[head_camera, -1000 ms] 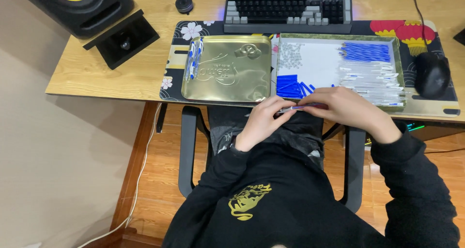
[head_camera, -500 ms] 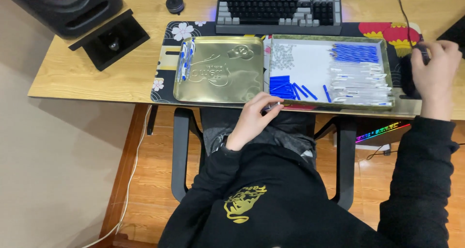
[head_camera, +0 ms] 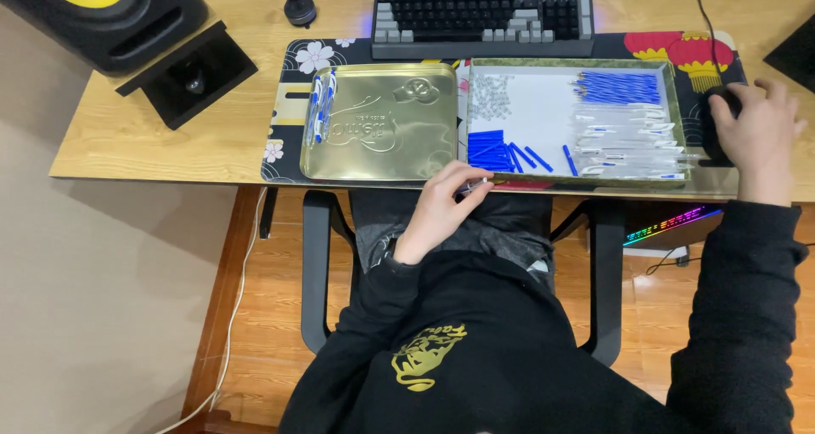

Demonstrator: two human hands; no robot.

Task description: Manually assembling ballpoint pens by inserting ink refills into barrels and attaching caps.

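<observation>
Mid pen assembly, the left hand (head_camera: 443, 205) pinches a clear pen (head_camera: 475, 186) at the desk edge while the right hand (head_camera: 758, 133) cups the mouse (head_camera: 715, 122), fingers spread; next, that hand likely must return to the tray (head_camera: 675, 103) of blue refills (head_camera: 618, 87), barrels (head_camera: 624, 141) and caps (head_camera: 491, 152).

A second ago my two hands were together at the desk edge, pinching a thin pen part between them. Now my right hand (head_camera: 758, 135) has gone out to the mouse (head_camera: 718, 120) and rests on it. My left hand (head_camera: 447, 201) has stayed by the tray (head_camera: 675, 103) edge, holding what looks like the clear pen part (head_camera: 475, 185) alone.
</observation>
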